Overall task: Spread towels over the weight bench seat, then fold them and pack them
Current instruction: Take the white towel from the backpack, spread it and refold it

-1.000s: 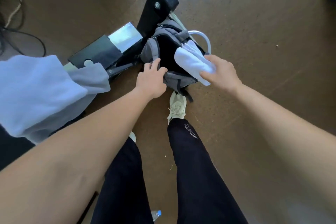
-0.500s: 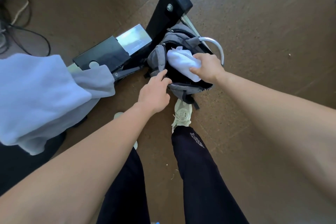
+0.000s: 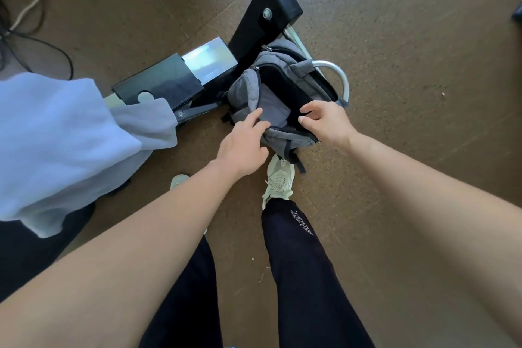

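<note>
A grey backpack (image 3: 245,93) stands unzipped on the brown floor against the bench frame. My left hand (image 3: 243,147) grips the near rim of its mouth, index finger stretched along the edge. Just over the right side of the mouth, my right hand (image 3: 324,121) hovers with fingers loosely curled and nothing in it. Inside the bag I see dark lining and a grey fabric surface (image 3: 272,107); no white towel shows. A light blue towel (image 3: 56,135) and a grey towel (image 3: 149,124) hang over the bench at the left.
The black bench frame (image 3: 268,8) and a chrome bar (image 3: 340,76) sit right behind the bag. My pale shoe (image 3: 278,178) touches the bag's near side. Black cables (image 3: 34,34) lie at the far left. Brown floor spreads to the right.
My right hand pushed the folded white towel down into the backpack and let go; it now comes out with nothing in it. My left hand stayed on the bag's rim.
</note>
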Motion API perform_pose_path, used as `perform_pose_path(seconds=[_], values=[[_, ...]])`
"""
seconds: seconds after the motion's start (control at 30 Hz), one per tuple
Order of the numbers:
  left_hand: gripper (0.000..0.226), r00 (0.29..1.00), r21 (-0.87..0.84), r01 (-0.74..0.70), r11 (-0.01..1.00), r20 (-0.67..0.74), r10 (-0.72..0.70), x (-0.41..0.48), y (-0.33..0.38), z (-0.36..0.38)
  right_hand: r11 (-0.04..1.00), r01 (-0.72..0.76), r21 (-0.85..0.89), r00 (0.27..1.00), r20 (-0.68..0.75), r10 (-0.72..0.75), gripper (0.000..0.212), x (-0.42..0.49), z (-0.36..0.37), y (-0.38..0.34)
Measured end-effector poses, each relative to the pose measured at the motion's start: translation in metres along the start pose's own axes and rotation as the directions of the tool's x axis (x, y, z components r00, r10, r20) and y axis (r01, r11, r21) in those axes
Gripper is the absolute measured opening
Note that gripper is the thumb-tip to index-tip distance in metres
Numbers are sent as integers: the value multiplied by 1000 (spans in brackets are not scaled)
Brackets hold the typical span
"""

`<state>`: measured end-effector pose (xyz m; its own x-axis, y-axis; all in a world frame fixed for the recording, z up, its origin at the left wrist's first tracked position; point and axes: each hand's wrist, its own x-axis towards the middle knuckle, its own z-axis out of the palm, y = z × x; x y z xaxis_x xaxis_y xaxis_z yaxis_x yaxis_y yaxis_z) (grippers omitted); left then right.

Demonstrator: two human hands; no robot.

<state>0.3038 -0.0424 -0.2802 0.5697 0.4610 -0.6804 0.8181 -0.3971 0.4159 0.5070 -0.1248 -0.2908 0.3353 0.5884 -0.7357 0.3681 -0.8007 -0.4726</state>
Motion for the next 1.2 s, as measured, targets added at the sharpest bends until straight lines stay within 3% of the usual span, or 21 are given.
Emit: perform_pose_path(seconds=[0.27,0.5,0.6,0.7,0.77,0.83,0.9,1.03,1.2], values=[[47,993,-251,-15,968,-114,-14,-43,3,-13,993,86,77,992,-95,-79,18,-62,11,-20],[27,941,-505,-76,860,-321,-106,-131,-18,-50,957,248,148,965,-118,-232,11,-109,45,-84],[24,844,-514,-141,846,-509,-168,-172,-32,-74,927,335,170,941,-103,-321,5,-125,65,-124],[22,654,-441,-185,878,-722,-225,-208,-57,-97,897,391,206,920,-90,-381,3,-136,90,-165],[20,526,-290,-128,948,-830,-183,-224,-81,-111,880,417,228,909,-81,-410,5,-142,109,-191],[19,464,-167,-25,986,-875,-136,-233,-111,-122,869,433,240,900,-72,-429,15,-145,128,-214],[21,486,-103,67,992,-865,-123,-237,-140,-127,872,446,204,894,-60,-443,34,-146,145,-231],[44,678,-186,70,980,-712,-183,-245,-172,-125,868,443,223,894,-44,-445,66,-140,176,-249],[25,650,-257,-30,966,-739,-177,-242,-185,-122,905,174,388,969,96,-227,99,-123,189,-251]])
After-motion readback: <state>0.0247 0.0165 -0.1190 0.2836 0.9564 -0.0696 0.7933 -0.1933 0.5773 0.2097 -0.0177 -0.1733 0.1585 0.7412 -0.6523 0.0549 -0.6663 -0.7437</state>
